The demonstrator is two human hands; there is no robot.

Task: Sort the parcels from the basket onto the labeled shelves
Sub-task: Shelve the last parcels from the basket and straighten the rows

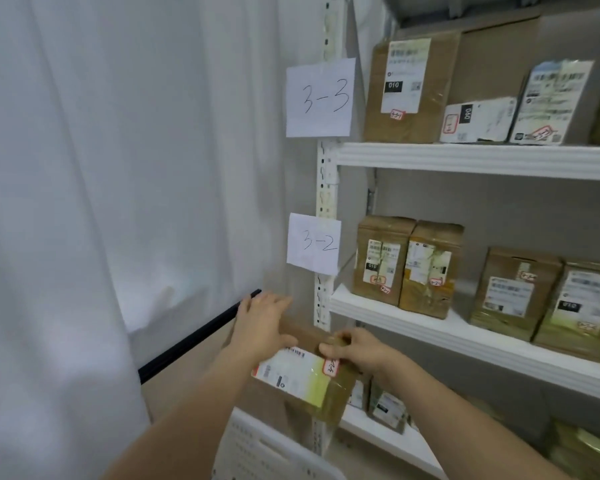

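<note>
I hold a parcel (305, 379) in both hands, in front of the shelf post (324, 306) and below the sign "3-2" (314, 243). My left hand (262, 327) lies over its far left edge, fingers straight and spread, thumb along the top face. My right hand (355, 351) pinches the right top corner, fingers curled, just above a small red-edged sticker (330, 367). The parcel is tilted, its white label (291, 372) facing me. The basket (274, 452) sits just below it. On the 3-2 shelf (465, 344) brown boxes (407, 265) stand upright. Above, beside the sign "3-3" (321, 98), another shelf (482, 161) carries more boxes (411, 91). A white curtain (101, 185) hangs to the left.
</note>
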